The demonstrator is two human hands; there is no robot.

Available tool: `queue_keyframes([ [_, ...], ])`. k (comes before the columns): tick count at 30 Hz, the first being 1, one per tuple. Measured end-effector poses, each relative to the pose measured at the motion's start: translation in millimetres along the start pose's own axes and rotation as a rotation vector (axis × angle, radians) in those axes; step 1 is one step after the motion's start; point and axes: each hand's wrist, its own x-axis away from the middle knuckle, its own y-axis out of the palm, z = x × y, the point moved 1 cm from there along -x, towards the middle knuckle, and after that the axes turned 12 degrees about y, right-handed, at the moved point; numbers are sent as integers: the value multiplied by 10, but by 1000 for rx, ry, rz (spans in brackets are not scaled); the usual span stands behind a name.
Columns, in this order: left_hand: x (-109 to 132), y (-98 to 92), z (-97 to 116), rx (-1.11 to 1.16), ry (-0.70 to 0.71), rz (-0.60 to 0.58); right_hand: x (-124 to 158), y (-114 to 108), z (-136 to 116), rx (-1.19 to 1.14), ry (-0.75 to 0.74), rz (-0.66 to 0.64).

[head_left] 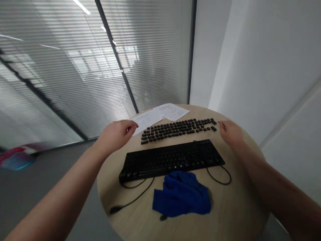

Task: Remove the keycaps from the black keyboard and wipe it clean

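My left hand point(117, 134) hovers over the table's left rear, by the left end of the loose black keycaps point(177, 128). Its fingers are curled, with the tips pinched together above a white paper sheet point(146, 119); whether they hold anything is hidden. My right hand point(231, 132) is at the right end of the keycap rows, fingers bent and close together, tips beside the last keycap. The keycaps lie in rows behind a black keyboard base point(173, 158). A crumpled blue cloth point(182, 195) lies in front of the keyboard.
Everything rests on a round light-wood table point(233, 207). The keyboard's black cable point(135, 197) loops towards the front left edge. A second printed sheet point(173, 111) lies at the back. Glass walls with blinds stand behind, a white wall to the right.
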Motion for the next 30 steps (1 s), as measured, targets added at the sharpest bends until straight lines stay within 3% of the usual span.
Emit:
queue_keyframes([
  [2,204,252,-270,49,-116,-193,-1,12,45,-30,-37,71],
  [5,493,681,-440,124,-148,-239,4,7,61,-65,-73,116],
  [8,613,1023,-372,162,-146,-203,26,-27,8,-24,-88,46],
  [11,599,1213,-216,196,-109,-173,64,-46,-70,23,-124,-105],
  [17,545,1321,99,214,-91,-142,113,-35,-106,13,-254,-327],
  [22,408,1292,306,300,-41,-199,45,24,45,26,-246,-400],
  [25,198,1222,280,406,40,-309,8,29,110,-3,-249,-389],
  [30,-119,1137,23,546,100,-459,7,-99,102,-42,-213,-321],
])
